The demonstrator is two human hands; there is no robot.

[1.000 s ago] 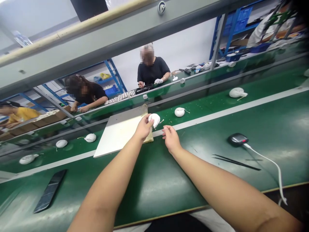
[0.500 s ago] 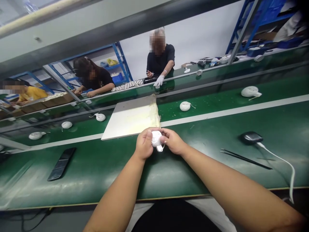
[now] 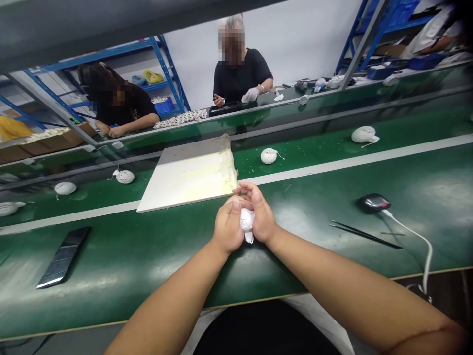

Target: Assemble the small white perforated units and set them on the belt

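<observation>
Between my two hands is a small white rounded plastic part (image 3: 247,220) with a short tab pointing toward me. My left hand (image 3: 229,224) wraps around its left side, thumb on top. Against its other side presses my right hand (image 3: 263,213), with the fingers curled over toward the left fingertips. The palms cover much of the part, so its underside is hidden. Just beyond my hands lies a white board (image 3: 185,172) with a yellowed, ragged right edge.
Similar white rounded parts (image 3: 269,156) with thin wires are spread along the green belt (image 3: 314,133). A dark phone (image 3: 63,257) lies left; black tweezers (image 3: 364,233) and a black corded device (image 3: 374,202) lie right. Co-workers (image 3: 242,74) sit across the line.
My right hand has closed more fully around the white part, its palm now against the side. The view has shifted, so the surroundings appear further left. The co-worker's gloved hand has lifted.
</observation>
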